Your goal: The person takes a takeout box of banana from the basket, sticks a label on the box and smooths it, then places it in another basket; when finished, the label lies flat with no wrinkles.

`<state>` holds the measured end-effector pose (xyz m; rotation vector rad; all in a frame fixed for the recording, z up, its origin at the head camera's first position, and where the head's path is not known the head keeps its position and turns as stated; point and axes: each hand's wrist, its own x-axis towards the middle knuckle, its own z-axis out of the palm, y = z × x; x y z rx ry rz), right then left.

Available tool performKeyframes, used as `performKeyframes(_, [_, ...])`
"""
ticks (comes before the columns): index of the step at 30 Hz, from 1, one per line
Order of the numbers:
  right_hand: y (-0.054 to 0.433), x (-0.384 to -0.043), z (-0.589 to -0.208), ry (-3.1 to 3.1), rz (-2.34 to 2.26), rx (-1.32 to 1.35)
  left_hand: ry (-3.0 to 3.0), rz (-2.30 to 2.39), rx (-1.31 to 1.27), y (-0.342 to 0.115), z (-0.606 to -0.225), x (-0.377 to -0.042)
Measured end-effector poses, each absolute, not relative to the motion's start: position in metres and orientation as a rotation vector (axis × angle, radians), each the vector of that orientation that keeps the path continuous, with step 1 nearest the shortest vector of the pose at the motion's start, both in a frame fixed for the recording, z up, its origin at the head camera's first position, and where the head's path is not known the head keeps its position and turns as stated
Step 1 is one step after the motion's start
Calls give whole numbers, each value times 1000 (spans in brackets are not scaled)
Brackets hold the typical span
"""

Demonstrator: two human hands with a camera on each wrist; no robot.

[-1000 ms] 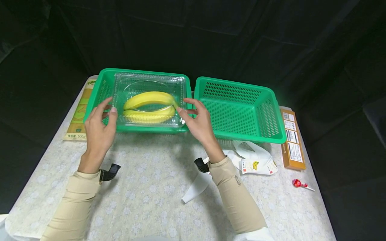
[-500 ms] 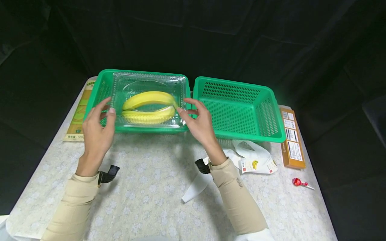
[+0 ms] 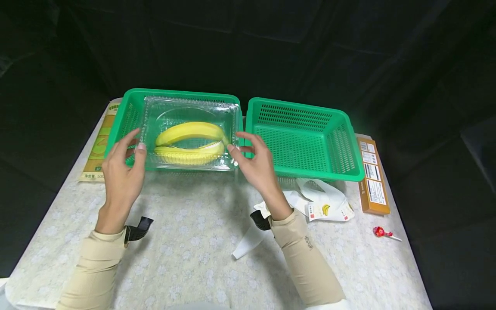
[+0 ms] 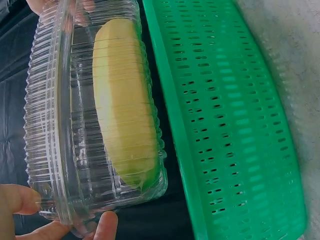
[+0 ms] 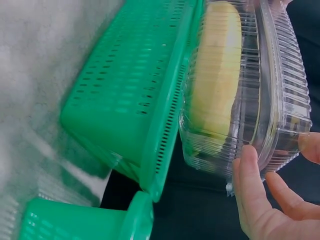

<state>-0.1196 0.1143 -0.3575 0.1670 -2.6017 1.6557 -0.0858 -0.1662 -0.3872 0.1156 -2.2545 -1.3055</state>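
Observation:
A clear plastic clamshell box (image 3: 186, 111) with bananas (image 3: 195, 128) inside is held level between my hands, its lid closed. My left hand (image 3: 123, 178) grips the box's left end, thumb on the near side. At the right end, my right hand (image 3: 258, 165) holds it between thumb and fingers. Below the box is the left green basket (image 3: 182, 93); both wrist views show the box (image 4: 80, 150) above the basket's rim (image 4: 172, 115), apart from it. The box hides much of the basket's inside.
Another green basket (image 3: 294, 172) stands to the right. A yellow-green package (image 3: 98, 148) lies at the left; an orange box (image 3: 373, 176) lies at the right. Near the right arm are a white bag (image 3: 325, 198) with a banana picture and a red lollipop (image 3: 379, 232).
The clamshell box has moved slightly towards me, with both hands keeping their hold on its ends. The view has shifted a little; the baskets and other items stay put.

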Motion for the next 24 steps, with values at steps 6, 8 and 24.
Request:
performKeyframes(6, [115, -120, -363, -2617, 1659, 151, -2270, -1304, 102, -168, -392, -86])
performKeyframes(8, [116, -120, -363, -2620, 1661, 153, -2275, -1301, 106, -168, -392, -86])
performKeyframes(24, [119, -138, -363, -2633, 1734, 143, -2312, -1328, 188, -165, -392, -84])
